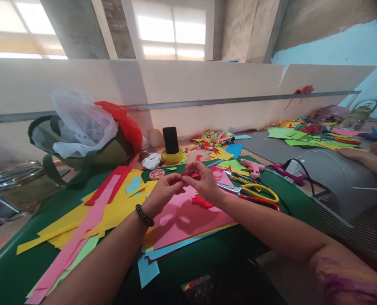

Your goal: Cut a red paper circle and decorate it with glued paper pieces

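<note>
In the head view, the left hand [166, 190] and the right hand [205, 183] are meeting above the middle of the table, and their fingertips are almost touching each other. Both hands are pinching one small red paper piece [184, 174] between thumb and fingers; the grip is being closed at the tips, and the fingers are partly hiding this piece. On the left wrist the person is wearing a dark beaded bracelet [144, 215]. Below the hands a pink sheet [178, 222] is lying over other coloured sheets, and some red cuttings [203, 201] are resting on it, near the right hand. To the right, scissors [260, 192] with yellow and red handles are lying just beside the right wrist, and a pink glue gun [253, 167] is lying behind them. To the left, yellow sheets [116, 208] and a long pink strip [80, 233] are spreading over the green cover [298, 205]. Behind the hands, a phone [170, 140] is standing upright at a yellow tape roll [172, 158]. At the far right, another person's hand [350, 153] is resting near coloured papers.
</note>
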Available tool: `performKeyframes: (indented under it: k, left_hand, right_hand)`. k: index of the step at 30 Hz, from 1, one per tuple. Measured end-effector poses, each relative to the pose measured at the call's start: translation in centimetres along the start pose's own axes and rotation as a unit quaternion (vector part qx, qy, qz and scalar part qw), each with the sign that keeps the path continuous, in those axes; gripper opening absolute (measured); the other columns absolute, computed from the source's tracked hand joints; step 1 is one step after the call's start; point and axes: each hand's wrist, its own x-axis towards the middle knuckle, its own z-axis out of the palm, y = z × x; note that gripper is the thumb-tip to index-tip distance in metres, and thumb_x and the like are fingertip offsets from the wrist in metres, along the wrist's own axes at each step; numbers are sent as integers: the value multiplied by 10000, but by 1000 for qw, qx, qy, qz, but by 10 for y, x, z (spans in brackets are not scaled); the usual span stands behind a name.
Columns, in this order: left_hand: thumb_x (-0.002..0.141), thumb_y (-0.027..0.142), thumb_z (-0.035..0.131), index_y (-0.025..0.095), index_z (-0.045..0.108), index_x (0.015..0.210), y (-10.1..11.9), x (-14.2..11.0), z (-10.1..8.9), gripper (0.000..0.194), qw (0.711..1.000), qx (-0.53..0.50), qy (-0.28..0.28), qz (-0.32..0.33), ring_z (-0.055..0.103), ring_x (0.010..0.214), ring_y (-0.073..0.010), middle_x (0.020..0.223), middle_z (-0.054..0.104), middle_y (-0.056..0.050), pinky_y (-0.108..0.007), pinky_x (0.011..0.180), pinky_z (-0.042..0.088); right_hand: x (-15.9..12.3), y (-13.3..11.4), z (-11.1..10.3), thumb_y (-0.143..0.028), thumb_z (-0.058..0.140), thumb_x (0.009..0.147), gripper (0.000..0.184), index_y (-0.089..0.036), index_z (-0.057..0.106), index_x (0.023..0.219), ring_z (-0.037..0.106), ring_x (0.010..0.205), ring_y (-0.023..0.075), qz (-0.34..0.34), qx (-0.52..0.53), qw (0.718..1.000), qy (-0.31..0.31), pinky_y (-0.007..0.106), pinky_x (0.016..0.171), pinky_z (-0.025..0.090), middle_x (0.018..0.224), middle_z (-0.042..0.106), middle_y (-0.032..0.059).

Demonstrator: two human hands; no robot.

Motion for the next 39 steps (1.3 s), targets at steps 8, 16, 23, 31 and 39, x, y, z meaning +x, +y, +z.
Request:
performKeyframes:
  k: [8, 16, 23, 31, 39]
  left_hand:
    - [572, 292, 661, 176, 640, 640, 0, 0, 1, 136, 999, 33, -2, 26, 581, 634, -131, 660, 641, 0, -271, 630, 476]
    - [597, 315, 683, 182, 660, 637, 0, 1, -2, 140, 998, 51, 2, 38, 593, 631, -142, 655, 651, -9, -281, 633, 495]
    - [550, 411, 774, 171, 668, 783, 5, 6, -19, 351, 993, -31, 114, 13, 606, 611, -121, 750, 695, -20, -257, 622, 488]
    - [501, 342, 745, 169, 614, 796, 5, 19, -50, 366, 945, -159, 286, 30, 542, 511, -77, 654, 655, 19, -208, 533, 429]
    - [474, 364, 740, 176, 586, 808, -1, 22, -57, 413, 934, -132, 331, 14, 514, 503, -72, 655, 620, 37, -224, 557, 422]
  right_hand:
    - [2, 2, 0, -333, 735, 634, 386, -219, 493, 913, 581, 585, 121, 17, 44, 999, -15, 285, 576, 483, 685, 590, -59]
    - [4, 6, -1, -331, 730, 643, 376, -218, 504, 922, 597, 640, 131, 26, 21, 999, -27, 282, 614, 461, 679, 597, -58]
    - [16, -39, -24, -355, 739, 656, 399, -217, 528, 965, 606, 692, 146, -23, -3, 1000, 7, 290, 636, 452, 704, 611, -37]
    - [72, -57, -62, -241, 804, 609, 396, -190, 567, 923, 567, 526, 112, 22, -64, 997, -27, 233, 484, 435, 605, 630, -39]
    - [105, 30, -35, -192, 862, 532, 394, -189, 570, 796, 617, 462, 162, 178, -123, 963, -161, 258, 440, 501, 503, 652, -15]
